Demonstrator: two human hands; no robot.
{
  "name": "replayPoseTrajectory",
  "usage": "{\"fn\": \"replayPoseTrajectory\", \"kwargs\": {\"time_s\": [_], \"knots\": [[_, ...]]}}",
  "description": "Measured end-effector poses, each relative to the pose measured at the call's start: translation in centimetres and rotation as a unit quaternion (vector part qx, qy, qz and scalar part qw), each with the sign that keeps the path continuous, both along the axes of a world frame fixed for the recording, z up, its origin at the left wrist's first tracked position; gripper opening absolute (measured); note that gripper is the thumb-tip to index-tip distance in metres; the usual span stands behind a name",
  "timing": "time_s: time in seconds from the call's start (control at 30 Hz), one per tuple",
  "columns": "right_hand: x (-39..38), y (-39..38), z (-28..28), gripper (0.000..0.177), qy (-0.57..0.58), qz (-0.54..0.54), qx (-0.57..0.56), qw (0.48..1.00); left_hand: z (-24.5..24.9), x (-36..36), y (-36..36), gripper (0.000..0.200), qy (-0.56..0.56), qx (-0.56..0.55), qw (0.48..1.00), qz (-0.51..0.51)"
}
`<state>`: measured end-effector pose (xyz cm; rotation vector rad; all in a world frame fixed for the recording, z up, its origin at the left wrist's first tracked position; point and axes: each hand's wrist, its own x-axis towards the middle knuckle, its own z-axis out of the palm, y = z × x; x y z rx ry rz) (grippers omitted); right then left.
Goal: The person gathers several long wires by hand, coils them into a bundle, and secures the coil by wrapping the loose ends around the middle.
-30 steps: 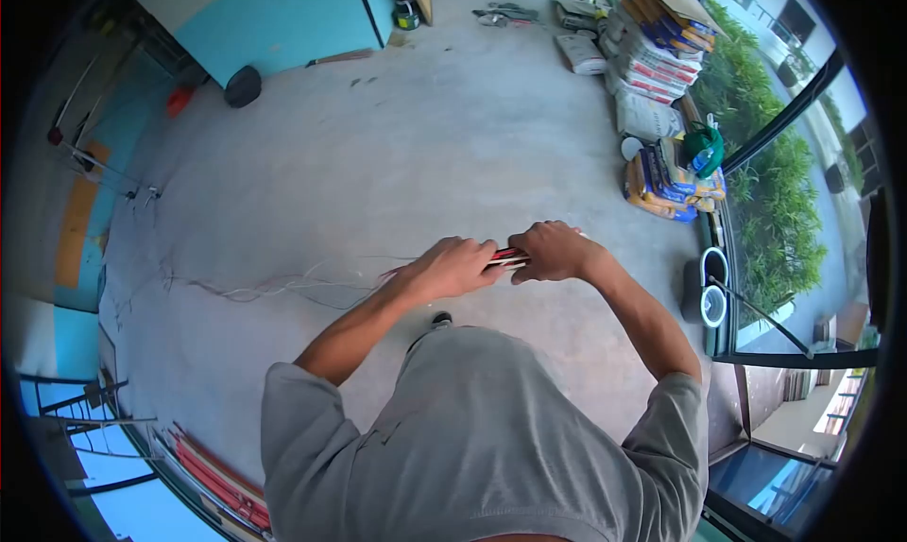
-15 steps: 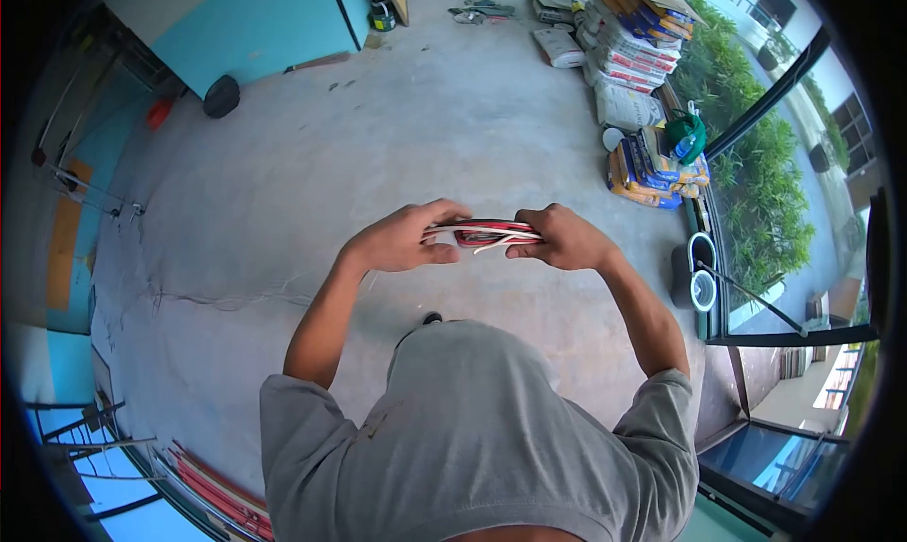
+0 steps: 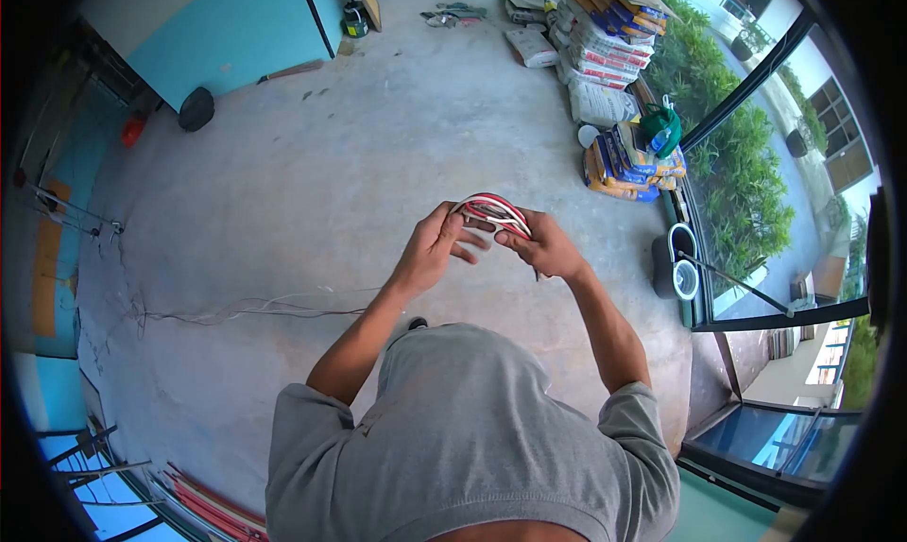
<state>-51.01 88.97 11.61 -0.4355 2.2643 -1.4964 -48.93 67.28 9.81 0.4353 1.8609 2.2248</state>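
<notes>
Fingers [image 3: 450,226] of left hand [image 3: 430,251] and right hand [image 3: 546,249] pinch wire coil [image 3: 491,207]; coil arches upward

The floor [image 3: 378,136] is bare grey concrete in bright daylight, with a turquoise wall [image 3: 227,32] at the far left, a pile of sacks [image 3: 605,55] at the far right, and near it a tall window [image 3: 756,117] that shows green bushes [image 3: 746,202] outside.

Wire bundle: flat → arched
The red-and-white wire bundle [image 3: 491,209], held flat and stretched between the hands 0.5 s ago, now curves up in a loop. The hands have closed in; left hand [image 3: 436,249] fingers have spread loose, and the right hand [image 3: 540,246] now pinches the loop's right end.
</notes>
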Motion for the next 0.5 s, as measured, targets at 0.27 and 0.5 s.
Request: {"fn": "replayPoseTrajectory", "kwargs": {"time_s": [0.27, 0.5], "knots": [[0.7, -2.2, -2.7, 0.028, -0.054, -0.061, -0.157, 0.984, -0.2, 0.0, 2.5, 0.041, 0.049, 0.088, 0.991, 0.088], [2.3, -4.4, -5.6, 0.011, -0.103, -0.099, -0.260, 0.955, -0.2, 0.2, 5.0, 0.042, 0.029, 0.105, 0.984, 0.139]]}}
